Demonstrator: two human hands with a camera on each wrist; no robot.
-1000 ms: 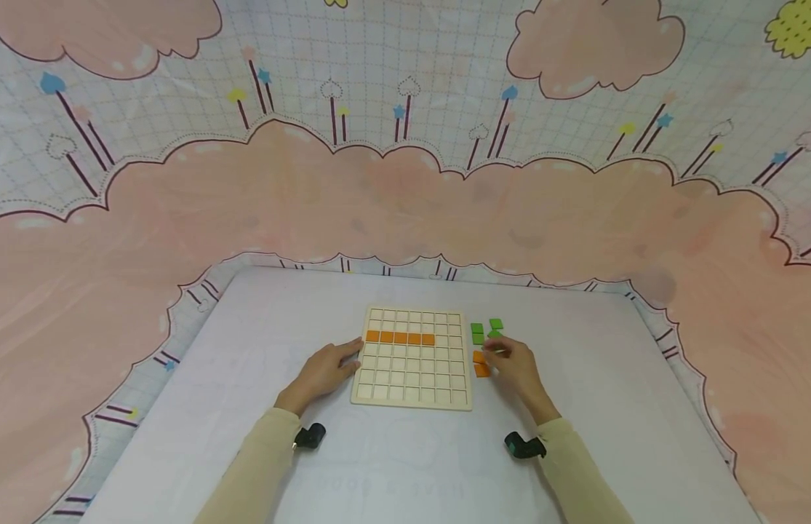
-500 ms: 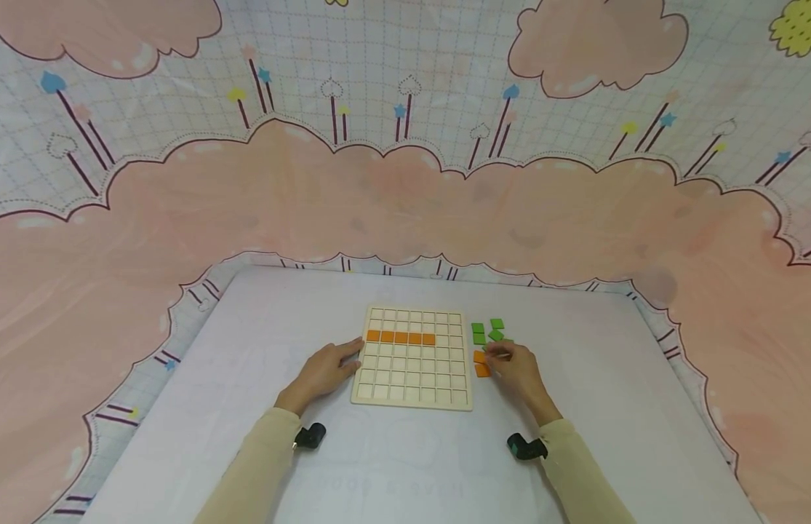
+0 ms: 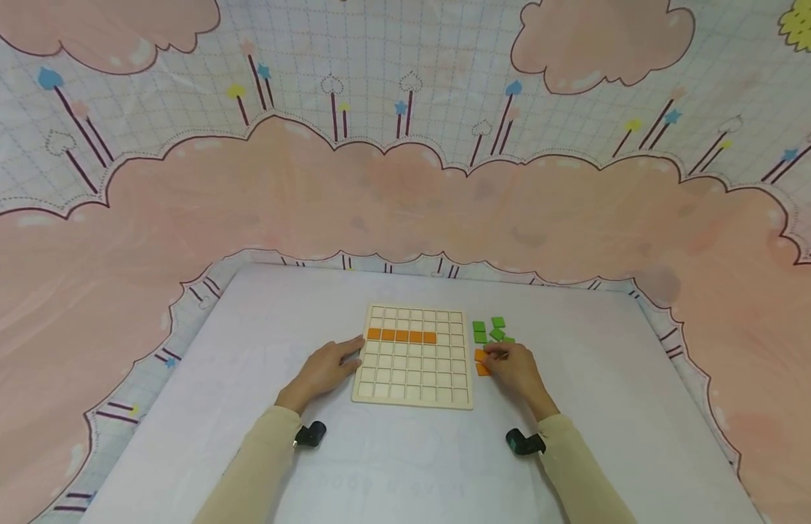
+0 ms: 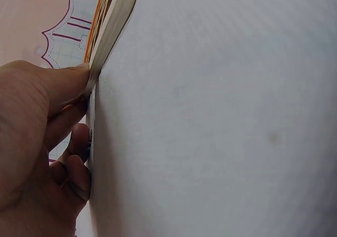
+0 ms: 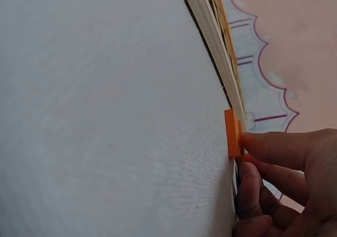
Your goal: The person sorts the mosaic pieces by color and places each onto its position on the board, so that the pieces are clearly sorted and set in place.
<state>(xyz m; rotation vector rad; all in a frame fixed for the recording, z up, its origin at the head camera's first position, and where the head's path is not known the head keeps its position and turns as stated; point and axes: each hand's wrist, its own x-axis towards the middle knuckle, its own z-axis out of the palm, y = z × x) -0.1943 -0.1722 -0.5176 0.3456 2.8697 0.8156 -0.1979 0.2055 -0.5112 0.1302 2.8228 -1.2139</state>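
Observation:
A square wooden grid board (image 3: 414, 378) lies flat, with a row of several orange tiles (image 3: 401, 335) set in its cells. My left hand (image 3: 321, 372) rests its thumb and fingertips against the board's left edge, as the left wrist view also shows. Just off the board's right edge, my right hand (image 3: 518, 370) has its thumb and finger on the farther of two loose orange tiles (image 3: 479, 355). In the right wrist view an orange tile (image 5: 230, 134) stands out beside the thumb tip. The bent fingers seem to pinch a tile, partly hidden behind them.
Several green tiles (image 3: 479, 337) lie loose behind the right hand. Everything stands on a white-covered table (image 3: 392, 466), with a patterned cloth (image 3: 405, 204) behind it. Dark wrist cameras (image 3: 524, 441) hang near both sleeves.
My right hand has drawn slightly back toward the loose orange tiles, showing more green tiles. It has hardly moved in the last half second. The left hand has stayed at the board.

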